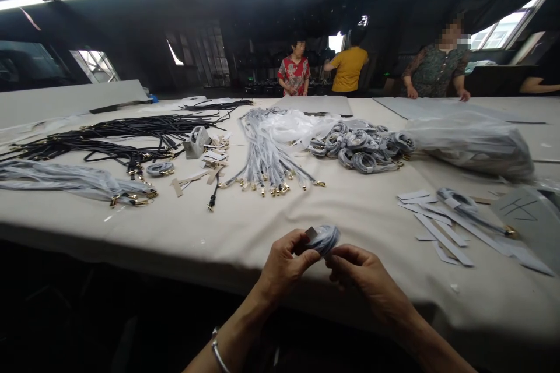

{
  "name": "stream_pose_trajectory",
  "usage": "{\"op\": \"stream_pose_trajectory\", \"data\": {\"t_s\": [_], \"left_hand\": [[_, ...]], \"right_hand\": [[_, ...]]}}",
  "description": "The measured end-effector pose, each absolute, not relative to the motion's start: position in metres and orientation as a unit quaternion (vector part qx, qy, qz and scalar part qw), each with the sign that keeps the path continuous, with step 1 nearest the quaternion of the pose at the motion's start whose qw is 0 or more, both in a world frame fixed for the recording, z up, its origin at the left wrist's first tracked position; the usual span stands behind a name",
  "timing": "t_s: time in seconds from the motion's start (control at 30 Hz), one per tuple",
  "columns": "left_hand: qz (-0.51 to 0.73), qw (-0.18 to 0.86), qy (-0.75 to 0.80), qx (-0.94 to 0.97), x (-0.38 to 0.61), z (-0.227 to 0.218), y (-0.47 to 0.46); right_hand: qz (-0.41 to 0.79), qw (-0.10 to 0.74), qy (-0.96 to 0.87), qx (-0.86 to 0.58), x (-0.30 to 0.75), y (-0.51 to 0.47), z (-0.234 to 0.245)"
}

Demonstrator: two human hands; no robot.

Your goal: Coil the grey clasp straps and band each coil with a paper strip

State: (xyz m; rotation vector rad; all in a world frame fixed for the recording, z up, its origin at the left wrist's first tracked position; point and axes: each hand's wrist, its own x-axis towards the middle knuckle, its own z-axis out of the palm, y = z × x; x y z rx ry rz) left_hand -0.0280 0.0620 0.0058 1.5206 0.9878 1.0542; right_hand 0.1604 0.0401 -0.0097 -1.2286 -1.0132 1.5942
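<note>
Over the near edge of the cloth-covered table [227, 233], both my hands hold one small coiled grey strap [326, 238]. My left hand [284, 265] pinches it from the left, where a short grey paper strip sticks up against the coil. My right hand [365, 277] is closed on its right and lower side. The coil is lifted just off the table. A metal bangle [217, 351] sits on my left wrist.
Loose grey paper strips [441, 227] and another strap lie at right. A heap of coiled grey straps [363, 148] and a clear bag [472, 143] sit behind. Uncoiled grey straps [266, 157], black straps [122, 134] and a tape dispenser [196, 143] lie left. Three people stand at the far side.
</note>
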Motion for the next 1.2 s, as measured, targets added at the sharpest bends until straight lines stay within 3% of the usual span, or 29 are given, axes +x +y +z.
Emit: {"op": "stream_pose_trajectory", "data": {"t_s": [0.27,0.37,0.47,0.6,0.77,0.93,1.2], "left_hand": [[0.424,0.464,0.385,0.676,-0.028,0.015,0.069],[0.393,0.493,0.37,0.683,-0.033,0.023,0.076],[0.368,0.497,0.364,0.696,-0.034,0.028,0.081],[0.349,0.472,0.346,0.732,-0.029,0.031,0.086],[0.324,0.292,0.32,0.841,-0.024,0.022,0.092],[0.232,0.126,0.298,0.917,-0.028,-0.018,0.097],[0.34,0.195,0.358,0.848,-0.021,-0.052,0.086]], "right_hand": [[0.651,0.498,-0.358,-0.447,0.156,0.033,-0.004],[0.539,0.558,-0.424,-0.468,0.161,0.021,-0.015],[0.431,0.512,-0.604,-0.433,0.167,0.016,-0.023],[0.193,0.462,-0.782,-0.371,0.174,0.024,-0.016],[0.02,0.457,-0.819,-0.346,0.183,0.044,-0.008],[0.159,0.401,-0.816,-0.385,0.182,0.058,-0.038],[0.238,0.394,-0.731,-0.503,0.179,0.073,-0.041]]}}
